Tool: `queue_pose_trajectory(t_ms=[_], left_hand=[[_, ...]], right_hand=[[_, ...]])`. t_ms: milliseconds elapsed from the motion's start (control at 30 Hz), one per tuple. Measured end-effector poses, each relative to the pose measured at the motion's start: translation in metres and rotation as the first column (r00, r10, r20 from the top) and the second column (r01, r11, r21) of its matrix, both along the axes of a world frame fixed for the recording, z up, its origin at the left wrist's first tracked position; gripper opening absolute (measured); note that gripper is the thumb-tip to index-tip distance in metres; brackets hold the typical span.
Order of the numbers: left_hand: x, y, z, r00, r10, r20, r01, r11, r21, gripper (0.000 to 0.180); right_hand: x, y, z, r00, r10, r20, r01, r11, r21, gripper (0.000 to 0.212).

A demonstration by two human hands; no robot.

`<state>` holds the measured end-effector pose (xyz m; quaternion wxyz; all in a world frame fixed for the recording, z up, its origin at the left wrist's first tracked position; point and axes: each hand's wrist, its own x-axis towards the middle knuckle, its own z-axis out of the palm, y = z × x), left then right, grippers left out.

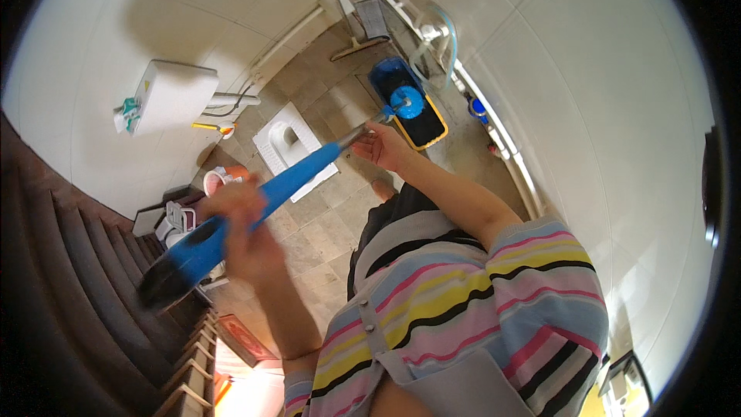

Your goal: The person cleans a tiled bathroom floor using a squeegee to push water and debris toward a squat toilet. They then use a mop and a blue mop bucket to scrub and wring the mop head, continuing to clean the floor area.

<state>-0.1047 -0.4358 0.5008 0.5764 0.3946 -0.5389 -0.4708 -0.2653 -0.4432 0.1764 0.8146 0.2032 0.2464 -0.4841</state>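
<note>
I hold a spin mop [305,172] slantwise in front of me, its thick blue handle ending in black near the lower left. My left hand [245,232], blurred, is closed round the blue grip. Farther along, my right hand [384,147] has its fingers round the metal pole just past the blue part. The mop's round blue head [407,102] is at a long bucket [434,139] with blue and yellow ends and a dark inside. Whether the head rests in the bucket or hangs above it, I cannot tell.
A white squat toilet [270,139] is set in the tiled floor, below a wall-mounted cistern [177,93]. A floor squeegee [359,48] leans at the back. White pipes [494,112] run along the right wall. Dark stairs [85,262] and an orange bucket [231,176] are at left.
</note>
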Motion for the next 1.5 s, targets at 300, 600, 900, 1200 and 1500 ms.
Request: queue_pose_trajectory(t_ms=[300,600,900,1200,1500], left_hand=[[0.012,-0.007,0.175,0.894,-0.068,-0.443,-0.217,0.799,-0.561,0.019],[0.065,-0.023,0.143,0.986,0.120,0.118,-0.051,0.883,-0.466,0.069],[0.017,-0.074,-0.246,0.895,-0.407,0.184,0.214,0.752,0.624,0.075],[-0.031,-0.173,-0.329,0.988,0.135,-0.072,-0.038,0.672,0.740,0.021],[-0.036,-0.212,-0.343,0.956,-0.277,-0.099,0.291,0.845,0.449,0.020]], right_hand=[[-0.036,-0.026,-0.057,0.969,-0.246,-0.023,0.237,0.898,0.369,0.045],[0.014,-0.050,-0.080,0.965,-0.020,-0.260,0.140,0.881,0.452,0.013],[0.069,-0.088,-0.046,0.851,-0.522,-0.062,0.505,0.780,0.368,0.023],[0.089,-0.102,-0.093,0.916,-0.396,-0.069,0.396,0.918,-0.014,0.038],[-0.056,-0.026,-0.321,0.769,-0.201,-0.606,0.530,0.732,0.430,0.103]])
